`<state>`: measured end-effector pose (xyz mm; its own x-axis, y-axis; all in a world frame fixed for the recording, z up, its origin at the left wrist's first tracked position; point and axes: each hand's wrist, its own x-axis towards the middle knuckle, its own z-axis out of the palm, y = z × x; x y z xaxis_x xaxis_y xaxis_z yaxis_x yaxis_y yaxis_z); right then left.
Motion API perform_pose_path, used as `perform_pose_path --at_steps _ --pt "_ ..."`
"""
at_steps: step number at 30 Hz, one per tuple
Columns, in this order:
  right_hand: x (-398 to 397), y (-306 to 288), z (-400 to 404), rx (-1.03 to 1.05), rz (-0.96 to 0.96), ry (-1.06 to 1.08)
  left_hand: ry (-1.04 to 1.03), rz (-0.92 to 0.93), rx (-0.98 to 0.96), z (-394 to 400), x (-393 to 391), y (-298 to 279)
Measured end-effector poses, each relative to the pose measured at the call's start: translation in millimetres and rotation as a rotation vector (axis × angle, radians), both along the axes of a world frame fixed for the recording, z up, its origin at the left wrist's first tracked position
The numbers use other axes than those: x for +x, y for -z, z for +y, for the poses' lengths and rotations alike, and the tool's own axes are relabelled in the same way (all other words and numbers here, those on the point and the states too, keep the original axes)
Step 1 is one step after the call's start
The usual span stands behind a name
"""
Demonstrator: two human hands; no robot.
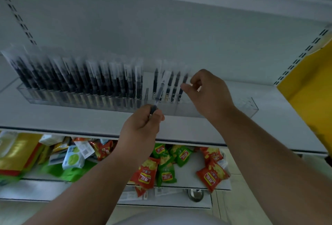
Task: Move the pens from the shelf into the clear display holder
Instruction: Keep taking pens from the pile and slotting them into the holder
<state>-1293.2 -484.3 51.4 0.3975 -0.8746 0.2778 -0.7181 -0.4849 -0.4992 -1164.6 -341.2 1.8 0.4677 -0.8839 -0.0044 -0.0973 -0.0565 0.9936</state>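
Left hand gripping one pen, right hand pinching a pen in the clear display holder on the shelf, snack packets below

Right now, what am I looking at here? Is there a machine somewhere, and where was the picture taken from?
No machine: these are a person's two bare hands, filmed by one camera worn on their head, looking down. On the white shelf stands a clear display holder, mostly filled with packaged dark pens. The left hand grips one pen by its lower end. The right hand pinches the wrapper of a pen already standing in the holder. Snack packets lie on the shelf below.
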Motion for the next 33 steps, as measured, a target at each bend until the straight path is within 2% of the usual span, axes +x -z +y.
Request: perform_pose_path --at_steps 2,6,9,11,15,19,24,27,33 --pt "-4.0 -6.2 13.1 0.096 -0.167 0.0 0.03 -0.072 0.005 -3.2 -3.7 -2.1" --pt "-7.9 -17.2 31.5 0.479 -0.487 -0.17 0.147 -0.349 -0.045 -12.9 -18.8 -7.7" --pt "-18.2 -18.3 26.0 0.516 -0.639 -0.159 0.148 -0.513 -0.069 -21.1 -24.6 -5.5" --pt "-27.1 -19.8 15.4 0.42 -0.709 -0.094 0.077 -0.666 -0.11 -26.8 -22.0 -3.5" --pt "-38.2 -23.1 -5.9 0.069 -0.613 -0.005 -0.015 -1.02 -0.203 -38.3 -16.7 4.4" --pt "-32.2 -18.3 -11.0 -0.037 -0.539 -0.097 0.004 -1.155 -0.127 -43.6 -19.6 17.7" --pt "-22.1 -22.3 -14.0 -0.178 -0.303 -0.191 -0.023 -1.183 -0.139 -46.5 -16.0 21.5" --pt "-19.2 -26.9 -18.5 -0.224 -0.23 -0.21 -0.048 -1.178 -0.144 -47.7 -17.0 19.8" --pt "-9.7 -3.5 -23.7 -0.12 -0.065 -0.194 -0.062 -1.161 -0.133 -49.2 -19.6 20.1"
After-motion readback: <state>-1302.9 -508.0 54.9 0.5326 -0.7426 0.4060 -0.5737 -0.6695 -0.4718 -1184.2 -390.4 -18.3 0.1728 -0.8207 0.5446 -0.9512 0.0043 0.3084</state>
